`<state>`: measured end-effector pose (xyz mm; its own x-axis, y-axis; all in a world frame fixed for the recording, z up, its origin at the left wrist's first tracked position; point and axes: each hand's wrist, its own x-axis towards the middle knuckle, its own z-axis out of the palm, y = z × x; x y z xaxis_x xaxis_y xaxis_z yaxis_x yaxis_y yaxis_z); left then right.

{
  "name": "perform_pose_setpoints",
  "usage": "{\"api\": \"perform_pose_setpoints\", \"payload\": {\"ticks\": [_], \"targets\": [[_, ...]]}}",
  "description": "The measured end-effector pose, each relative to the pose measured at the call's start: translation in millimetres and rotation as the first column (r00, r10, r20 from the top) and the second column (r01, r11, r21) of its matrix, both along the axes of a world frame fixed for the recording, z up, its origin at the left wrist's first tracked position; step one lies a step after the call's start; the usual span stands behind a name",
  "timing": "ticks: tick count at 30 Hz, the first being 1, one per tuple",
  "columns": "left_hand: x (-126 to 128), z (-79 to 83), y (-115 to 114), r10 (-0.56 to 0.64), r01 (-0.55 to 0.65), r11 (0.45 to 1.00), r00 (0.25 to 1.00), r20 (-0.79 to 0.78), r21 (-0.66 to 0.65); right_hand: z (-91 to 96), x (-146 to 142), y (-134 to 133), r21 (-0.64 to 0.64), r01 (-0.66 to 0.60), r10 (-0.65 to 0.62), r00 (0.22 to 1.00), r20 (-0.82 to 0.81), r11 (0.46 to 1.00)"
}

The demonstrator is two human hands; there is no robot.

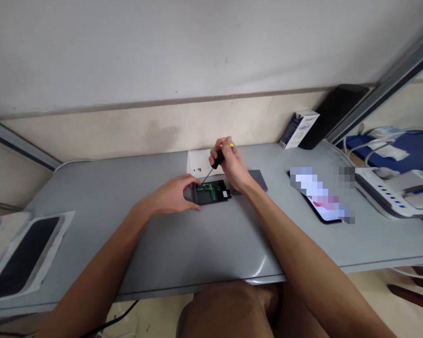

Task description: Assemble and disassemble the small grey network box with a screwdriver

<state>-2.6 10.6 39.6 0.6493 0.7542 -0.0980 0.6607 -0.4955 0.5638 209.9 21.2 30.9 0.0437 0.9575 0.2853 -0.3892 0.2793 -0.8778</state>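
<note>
My right hand (229, 162) is closed around the dark handle of a screwdriver (217, 161), which has a yellow end. Its thin shaft slants down to the left, and the tip meets the upper left part of a green circuit board (213, 190). This board sits in a dark open casing (204, 197) on the table. Fingers and thumb of my left hand (176, 195) grip the casing's left end. Behind it lies a white paper (193, 162) with several tiny dark pieces, probably screws, on it. A flat grey panel (258, 180) rests partly under my right wrist.
On the right are a lit phone (317, 197) and a white power strip (384, 192) with plugs. A carton (299, 129) and a black cylinder (334, 115) stand against the wall. A dark flat slab (24, 256) lies at the left. The table's front edge (162, 288) is near my legs.
</note>
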Motion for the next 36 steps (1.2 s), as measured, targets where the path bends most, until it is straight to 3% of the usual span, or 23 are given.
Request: {"api": "perform_pose_setpoints", "payload": {"ticks": [4,7,10,13,14,16,18,20,21,22,25,32,36], "targets": [[2.8,1.8,-3.9,-0.026,0.030,0.996,0.999,-0.036,0.087,-1.8,2.6,-0.1,0.053,0.042,-0.052,0.976,0.212,0.998],[5.2,3.8,-7.8,-0.047,0.055,0.989,0.997,-0.059,0.136,-0.4,-2.2,-2.9,0.141,0.174,-0.198,0.963,0.182,0.975],[6.9,5.4,-11.2,-0.051,0.064,0.985,0.995,-0.084,0.163,11.4,-0.1,-9.3,0.208,0.345,-0.365,0.928,0.068,0.915],[7.3,5.1,-12.0,-0.046,0.060,0.987,0.995,-0.088,0.152,29.9,23.1,-20.2,0.373,0.418,-0.522,0.817,0.244,0.828],[7.2,4.4,-11.6,-0.049,0.060,0.987,0.996,-0.081,0.146,34.7,35.4,-24.8,0.429,0.365,-0.530,0.762,0.372,0.826],[6.7,2.5,-10.1,-0.061,0.067,0.989,0.997,-0.053,0.135,39.1,62.9,-35.0,0.446,0.135,-0.434,0.586,0.684,0.885],[6.3,0.5,-8.7,-0.063,0.064,0.990,0.998,-0.012,0.124,35.7,89.0,-45.8,0.256,-0.056,-0.232,0.273,0.934,0.965],[6.2,-1.2,-8.2,-0.053,0.051,0.994,0.998,0.017,0.100,27.3,108.9,-55.8,0.013,-0.077,-0.017,-0.053,0.998,0.997],[6.3,-2.0,-8.4,-0.042,0.040,0.995,0.999,0.025,0.089,22.7,115.7,-59.7,-0.058,-0.077,0.046,-0.152,0.987,0.995],[6.5,-2.7,-8.8,-0.030,0.028,0.996,0.999,0.026,0.081,18.7,120.5,-62.8,-0.085,-0.077,0.068,-0.197,0.978,0.993],[7.4,-4.5,-10.7,-0.010,0.010,0.998,1.000,0.003,0.066,14.5,123.4,-66.6,-0.086,-0.086,0.069,-0.186,0.980,0.993],[8.7,-8.6,-10.4,0.003,-0.003,0.997,1.000,0.005,0.076,27.8,99.5,-69.4,-0.122,-0.147,0.101,-0.142,0.985,0.982],[15.9,-13.0,-13.9,-0.002,-0.002,0.994,0.999,0.034,0.110,14.5,84.4,-73.9,-0.046,-0.179,0.014,-0.177,0.984,0.983]]}}
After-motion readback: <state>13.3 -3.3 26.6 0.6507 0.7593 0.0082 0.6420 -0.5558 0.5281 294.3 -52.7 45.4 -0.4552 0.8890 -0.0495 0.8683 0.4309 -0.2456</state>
